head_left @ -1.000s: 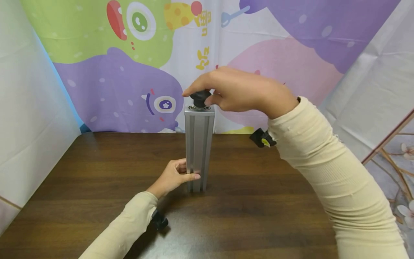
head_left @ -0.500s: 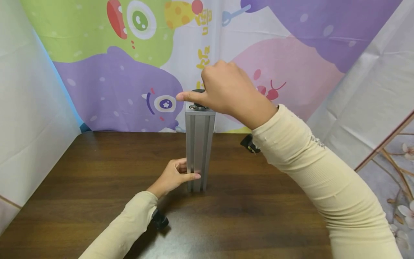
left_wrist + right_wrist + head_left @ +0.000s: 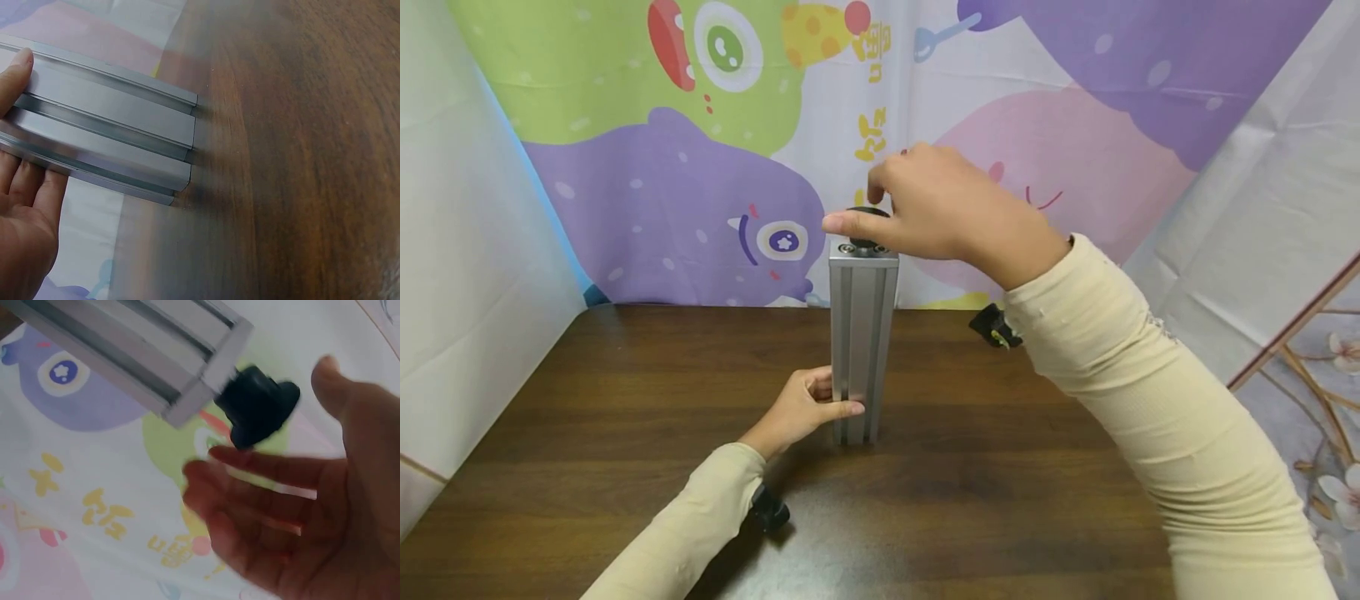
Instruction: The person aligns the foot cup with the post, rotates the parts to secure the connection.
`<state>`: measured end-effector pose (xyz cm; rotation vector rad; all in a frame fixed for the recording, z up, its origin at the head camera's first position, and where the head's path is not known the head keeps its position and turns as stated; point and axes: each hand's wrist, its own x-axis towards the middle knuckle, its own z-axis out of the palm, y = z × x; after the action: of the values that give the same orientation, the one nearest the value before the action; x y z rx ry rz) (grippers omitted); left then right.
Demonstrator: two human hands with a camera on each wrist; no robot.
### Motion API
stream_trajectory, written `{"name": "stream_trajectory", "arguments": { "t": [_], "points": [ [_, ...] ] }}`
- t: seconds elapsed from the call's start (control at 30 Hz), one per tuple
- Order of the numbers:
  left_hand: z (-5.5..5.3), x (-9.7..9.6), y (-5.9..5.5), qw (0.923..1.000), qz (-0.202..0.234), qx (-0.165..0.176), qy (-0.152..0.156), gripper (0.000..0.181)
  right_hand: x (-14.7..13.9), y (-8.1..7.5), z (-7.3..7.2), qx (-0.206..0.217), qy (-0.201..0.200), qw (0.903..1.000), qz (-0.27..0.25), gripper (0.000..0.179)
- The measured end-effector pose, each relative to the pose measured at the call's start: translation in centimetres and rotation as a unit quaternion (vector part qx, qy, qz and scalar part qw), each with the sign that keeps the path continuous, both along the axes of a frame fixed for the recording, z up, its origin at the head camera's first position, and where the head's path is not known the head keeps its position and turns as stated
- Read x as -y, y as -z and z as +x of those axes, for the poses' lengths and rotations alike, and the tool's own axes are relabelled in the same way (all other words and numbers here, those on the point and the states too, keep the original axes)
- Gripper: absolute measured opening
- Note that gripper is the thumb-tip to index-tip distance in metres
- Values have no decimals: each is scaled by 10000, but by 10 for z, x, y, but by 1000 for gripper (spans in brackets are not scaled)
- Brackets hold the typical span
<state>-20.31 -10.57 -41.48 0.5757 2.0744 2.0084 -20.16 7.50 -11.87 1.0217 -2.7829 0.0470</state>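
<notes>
An aluminium profile (image 3: 862,342) stands upright on the table, slotted along its sides, with an end plate and round screw heads on top. My left hand (image 3: 792,417) grips it near its foot; in the left wrist view the thumb lies across the front face of the profile (image 3: 112,109) and the fingers go behind. A black lobed knob (image 3: 257,403) sits on the top end. Around that knob hovers my right hand (image 3: 319,512), its fingers loosely bent and its thumb apart from the knob. The head view hides part of the knob behind the right thumb.
The dark wooden table (image 3: 647,400) reaches back to a cartoon-printed curtain (image 3: 677,208). White cloth (image 3: 460,208) hangs at the left, and a flower-patterned cloth (image 3: 1330,467) at the right. Each wrist carries a small black camera (image 3: 770,508).
The right hand has turned over the knob, its thumb swinging out in front, then drawn slightly back to the right. The left hand and the profile stay where they were.
</notes>
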Motion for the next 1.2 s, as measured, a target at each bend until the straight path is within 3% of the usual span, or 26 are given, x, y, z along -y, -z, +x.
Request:
{"name": "stream_trajectory", "arguments": {
  "t": [0.1,0.27,0.4,0.5,0.6,0.7,0.83,0.93,1.2],
  "points": [
    [0,0,0,10000,-5,-20,-12,50,-6,-6,-2,403,-691,9966,207,49],
    [-1,-1,1,10000,12,-11,-33,49,-13,-12,-5,762,-1843,9795,288,43],
    [-1,-1,1,10000,4,-10,-49,50,-14,-16,-5,809,-2082,9743,301,44],
    [-1,0,1,10000,7,5,-49,50,-12,-16,-4,777,-1764,9807,324,37],
    [-1,-1,1,10000,32,20,-34,50,-6,-12,-3,444,-1058,9932,218,27],
    [-1,-1,1,10000,47,20,-16,49,2,-5,-1,-84,-221,9997,105,49],
    [-1,-1,1,10000,44,-20,9,49,11,2,2,-518,612,9967,149,63],
    [-1,-2,2,10000,57,-51,6,49,13,4,3,-620,828,9945,134,64],
    [-1,0,1,9999,74,-75,18,49,13,6,4,-668,914,9935,64,65]
  ]
}}
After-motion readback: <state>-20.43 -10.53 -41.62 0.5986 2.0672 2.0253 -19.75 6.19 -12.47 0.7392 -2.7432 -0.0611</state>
